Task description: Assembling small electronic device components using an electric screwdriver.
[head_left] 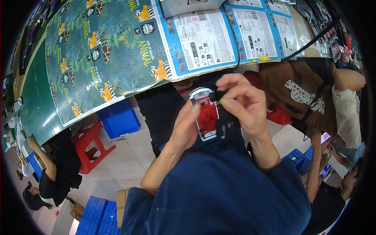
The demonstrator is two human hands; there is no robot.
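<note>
In the middle of the view, above my lap, my left hand [185, 126] grips a small toy car [206, 116] by its left side. The car has a white outer shell and a red inside facing up, with its rounded white end away from me. My right hand [246, 105] is closed in a pinch at the car's far right corner. A small dark piece [212, 96] shows there by the fingertips, apparently touching the car. Its exact shape is too small and dark to make out.
Ahead is a table edge [129, 95] covered with printed sheets, with a metal box [192, 7] and black cables on it. A red stool [92, 147] and a blue bin [118, 119] stand at left. Blue crates [94, 215] are stacked behind. Other people sit at both sides.
</note>
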